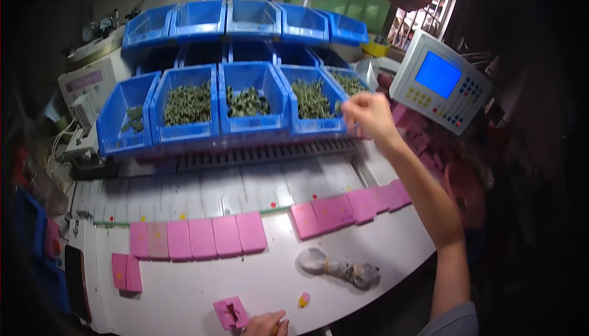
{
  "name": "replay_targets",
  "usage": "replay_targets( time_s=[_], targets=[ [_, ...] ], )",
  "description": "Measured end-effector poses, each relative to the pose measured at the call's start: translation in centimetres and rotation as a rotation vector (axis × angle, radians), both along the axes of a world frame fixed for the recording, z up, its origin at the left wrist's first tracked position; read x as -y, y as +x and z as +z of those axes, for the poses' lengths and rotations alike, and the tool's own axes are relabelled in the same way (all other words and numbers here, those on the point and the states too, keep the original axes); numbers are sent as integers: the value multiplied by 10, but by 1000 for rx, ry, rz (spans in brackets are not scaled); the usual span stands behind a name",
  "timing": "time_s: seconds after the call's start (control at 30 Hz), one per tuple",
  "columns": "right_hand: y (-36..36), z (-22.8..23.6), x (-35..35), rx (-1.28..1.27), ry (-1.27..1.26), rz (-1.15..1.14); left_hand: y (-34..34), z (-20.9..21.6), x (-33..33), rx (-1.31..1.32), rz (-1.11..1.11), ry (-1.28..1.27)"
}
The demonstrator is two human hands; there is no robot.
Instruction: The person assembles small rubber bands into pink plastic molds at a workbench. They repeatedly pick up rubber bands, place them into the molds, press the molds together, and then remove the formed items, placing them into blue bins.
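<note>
My right hand (367, 115) was up at the blue bin (314, 104) of green parts (310, 98), fingers pinched, though I couldn't tell if a part was actually in them. Left hand (265, 323) rested on the open pink mold (230, 312) near the table edge. A loose pinch could've dropped a part onto the conveyor.

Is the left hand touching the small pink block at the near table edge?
Touching. In the head view the left hand lies against the small pink block, no gap between.

The right hand (368, 115) is reaching up to a blue bin (313, 100) of dark green parts while the left hand (265, 324) is resting beside a pink mould block (230, 312).
</note>
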State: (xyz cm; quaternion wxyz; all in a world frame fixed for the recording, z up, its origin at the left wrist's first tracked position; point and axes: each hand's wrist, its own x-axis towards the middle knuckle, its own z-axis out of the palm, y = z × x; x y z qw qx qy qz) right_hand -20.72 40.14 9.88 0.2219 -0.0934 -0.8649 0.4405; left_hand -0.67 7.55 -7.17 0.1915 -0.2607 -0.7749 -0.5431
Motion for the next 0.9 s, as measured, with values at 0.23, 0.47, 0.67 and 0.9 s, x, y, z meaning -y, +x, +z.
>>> replay_targets(
  time_s=[0.23,0.47,0.67,0.9],
  targets=[
    [-130,4,-58,-438,-129,-195,-1,10,6,1,-3,-39],
    [84,-69,66,-38,132,273,20,-10,11,343,-195,45],
    [197,-121,140,247,188,422,28,-1,34,611,-218,239],
    [218,-157,153,244,51,422,18,5,32,934,-317,519]
  ],
)
